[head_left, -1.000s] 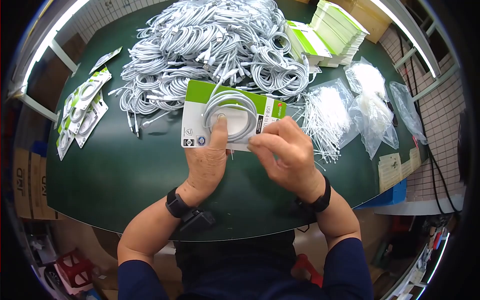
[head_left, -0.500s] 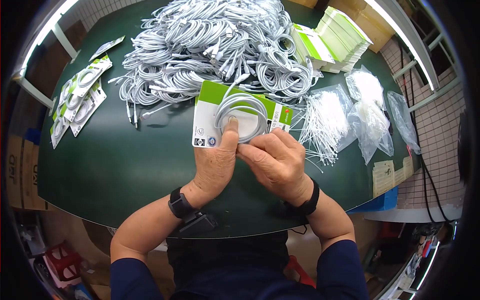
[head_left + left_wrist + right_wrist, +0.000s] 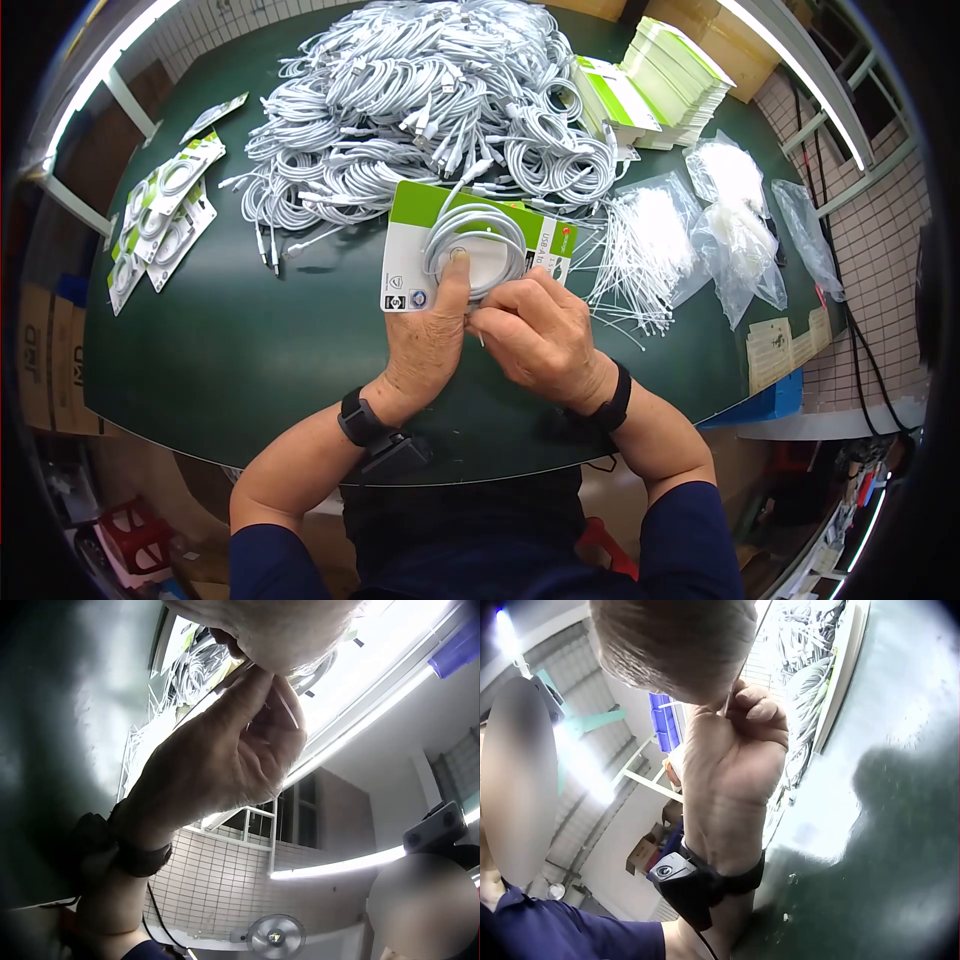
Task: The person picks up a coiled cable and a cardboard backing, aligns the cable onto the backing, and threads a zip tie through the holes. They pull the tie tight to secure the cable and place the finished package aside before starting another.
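My left hand (image 3: 425, 345) grips a green-and-white retail card (image 3: 408, 205) from below, its thumb pressing inside a coiled white USB cable (image 3: 512, 232) that lies on the card's face. One plug end of the cable sticks up past the card's top edge. Close beside the left thumb, at the card's lower edge, my right hand (image 3: 540, 335) pinches a thin white cable tie (image 3: 287, 703). The tie's tail shows just under the fingertips in the head view. The back of the card and the left fingers behind it are hidden.
Behind the card lies a large heap of coiled white cables (image 3: 370, 90). Stacked cards (image 3: 680, 75) stand at the back right, near loose white cable ties (image 3: 645, 250) and plastic bags (image 3: 738, 230). Several carded cables (image 3: 165, 215) lie at the left on the green table (image 3: 250, 340).
The right hand has moved left and slightly down from the card's right corner to its lower edge beside the left thumb. The left hand keeps its hold on the card.
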